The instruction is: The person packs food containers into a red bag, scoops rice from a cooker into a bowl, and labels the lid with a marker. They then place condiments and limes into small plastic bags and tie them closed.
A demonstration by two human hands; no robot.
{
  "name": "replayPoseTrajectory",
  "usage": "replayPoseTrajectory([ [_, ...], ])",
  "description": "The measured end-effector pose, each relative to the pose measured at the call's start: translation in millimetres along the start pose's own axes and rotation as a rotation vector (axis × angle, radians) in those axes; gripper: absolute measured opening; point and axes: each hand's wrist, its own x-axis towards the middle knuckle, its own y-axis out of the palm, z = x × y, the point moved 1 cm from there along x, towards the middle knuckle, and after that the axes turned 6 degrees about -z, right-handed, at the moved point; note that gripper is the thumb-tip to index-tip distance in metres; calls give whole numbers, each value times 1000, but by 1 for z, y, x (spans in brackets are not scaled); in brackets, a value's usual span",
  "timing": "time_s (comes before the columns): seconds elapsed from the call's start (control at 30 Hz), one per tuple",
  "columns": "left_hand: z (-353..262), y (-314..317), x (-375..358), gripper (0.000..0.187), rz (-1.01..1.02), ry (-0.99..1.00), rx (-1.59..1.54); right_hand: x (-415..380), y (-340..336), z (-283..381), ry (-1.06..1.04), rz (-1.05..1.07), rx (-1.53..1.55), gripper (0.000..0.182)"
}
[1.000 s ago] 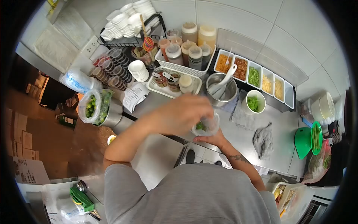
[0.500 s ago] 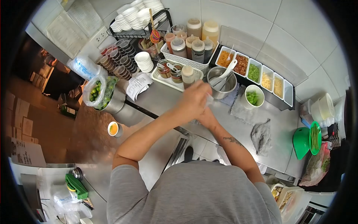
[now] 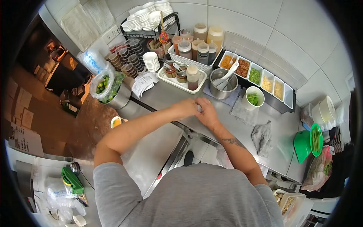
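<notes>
My left hand and my right hand are pressed together over the steel counter, fingers closed around a small clear plastic bag. Only a sliver of the bag shows between them; its contents are hidden. Just beyond the hands stand a steel pot with a white ladle and a white cup of chopped greens.
A row of topping trays lines the back wall. A basket of sauce bottles, a tray of jars and stacked small cups stand at back left. A bag of limes, a grey cloth and a green dish lie around.
The small bag with green pieces, held open a second ago, is now closed up inside both hands. The hands have drawn together and the view has shifted.
</notes>
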Motion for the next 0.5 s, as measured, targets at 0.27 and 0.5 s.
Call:
replayPoseTrajectory([
  [0.27, 21, 42, -13, 15, 91, -153, -609, -34, -29, 20, 1176, 115, 1070, 31],
  [0.5, 42, 93, -42, 12, -60, -113, -834, -24, -29, 23, 984, 190, 783, 19],
])
